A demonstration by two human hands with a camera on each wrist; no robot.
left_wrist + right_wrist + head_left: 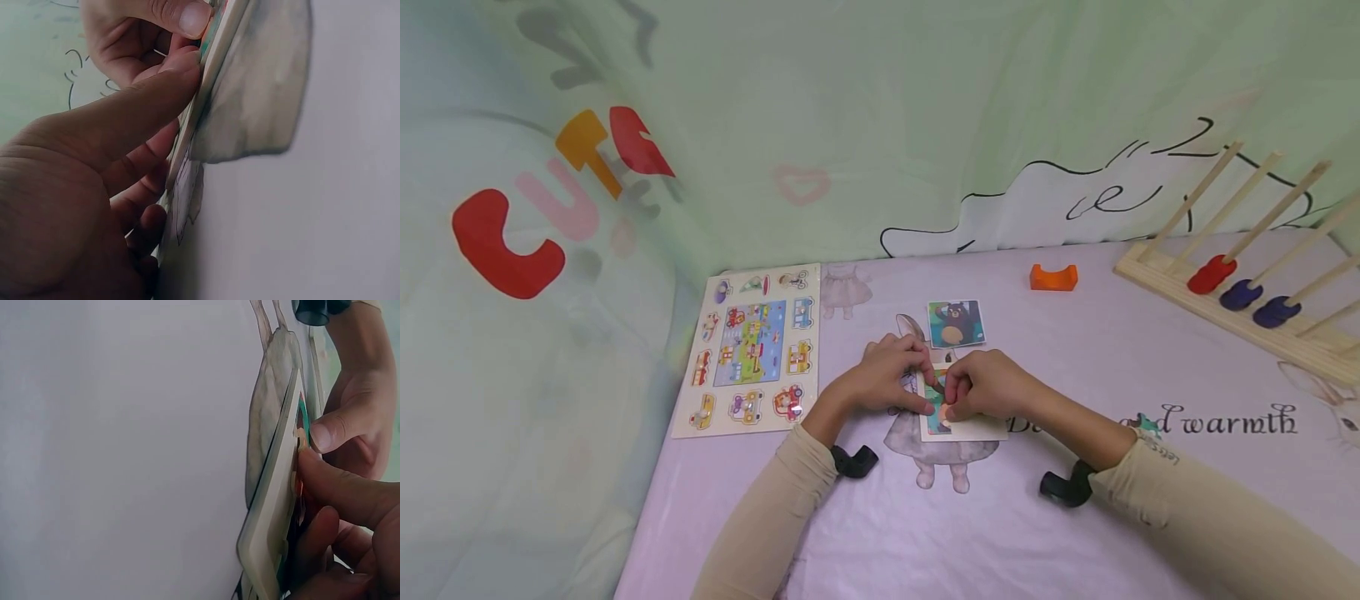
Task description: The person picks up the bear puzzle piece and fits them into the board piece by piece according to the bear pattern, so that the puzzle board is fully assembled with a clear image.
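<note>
A small wooden picture puzzle board (pixel 977 430), partly filled with coloured puzzle pieces, lies on the printed cloth between the hands. My left hand (pixel 887 372) holds the board at its left side, the thumb on the coloured surface and the index finger near the top. My right hand (pixel 992 385) pinches a puzzle piece (pixel 299 481) over the middle of the board with thumb and fingers; most of that piece is hidden. Both hands nearly touch. Just above the board lies a square bear picture card (pixel 955 323).
To the left lies a larger vehicle peg puzzle (pixel 808 392). At the back stands an orange block (pixel 1052 278) with a curved notch. A wooden bead rack (pixel 1232 321) with red and blue beads is at right. A small teal piece (pixel 1147 423) lies beside the right forearm.
</note>
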